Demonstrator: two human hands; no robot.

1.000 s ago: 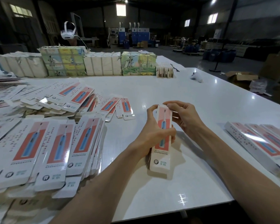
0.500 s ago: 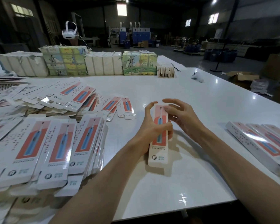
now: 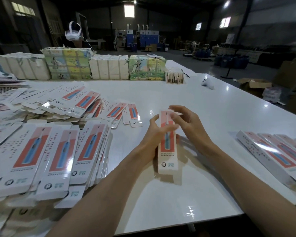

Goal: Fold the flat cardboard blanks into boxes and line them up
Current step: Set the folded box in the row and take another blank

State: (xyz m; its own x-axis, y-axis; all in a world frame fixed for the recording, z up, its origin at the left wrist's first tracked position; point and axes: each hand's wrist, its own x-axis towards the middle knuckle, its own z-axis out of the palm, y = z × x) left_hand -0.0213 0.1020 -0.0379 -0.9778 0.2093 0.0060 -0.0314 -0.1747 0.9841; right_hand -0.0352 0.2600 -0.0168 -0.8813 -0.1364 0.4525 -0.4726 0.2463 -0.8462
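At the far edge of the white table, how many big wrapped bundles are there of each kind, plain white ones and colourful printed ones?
White paper-wrapped bundles: 2
Colourful picture-printed bundles: 2
Total: 4

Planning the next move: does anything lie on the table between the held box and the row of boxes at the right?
Nothing visible lies there. Between the box and the row the table shows bare; only the person's own right forearm crosses that stretch.
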